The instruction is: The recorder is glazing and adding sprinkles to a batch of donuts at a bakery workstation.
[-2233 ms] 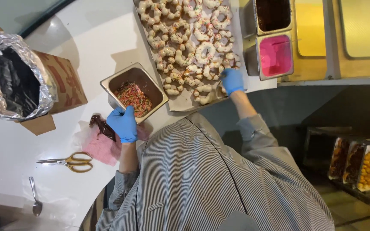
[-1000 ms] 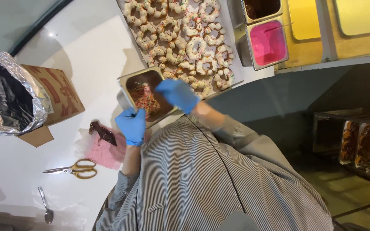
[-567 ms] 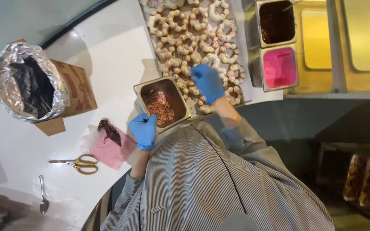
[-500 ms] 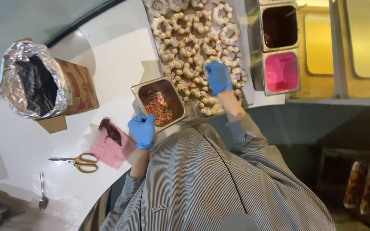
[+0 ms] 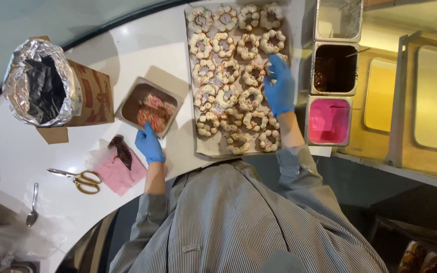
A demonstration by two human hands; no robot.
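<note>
the ring-shaped pastries (image 5: 238,76) lie in rows on a paper-lined tray (image 5: 202,146) at the far middle of the white counter (image 5: 142,40), most already flecked with coloured sprinkles. our right hand (image 5: 279,86), in a blue glove, hovers over the right-hand column with its fingers drawn together above one ring; the grip looks pinched (we cannot tell whether any sprinkles are in it, they are too small to see). our left hand (image 5: 149,145), also gloved, rests at the near rim of a small metal pan (image 5: 148,107) that holds sprinkles on a dark base, just left of the tray; its grip is loosely curled on the pan's edge rather than clamped around it.

we judge the step in hand to be sprinkling, ring by ring, with the near rows looking dressed. the next move calls for a fresh pinch from the pan and a light, even scatter.

right of the tray stand two inset tubs, one of dark glaze (image 5: 334,68) and one of pink glaze (image 5: 328,121). to the left lie a pink cloth (image 5: 117,174), scissors (image 5: 79,178), a spoon (image 5: 33,206) and a foil-lined box (image 5: 51,83).
</note>
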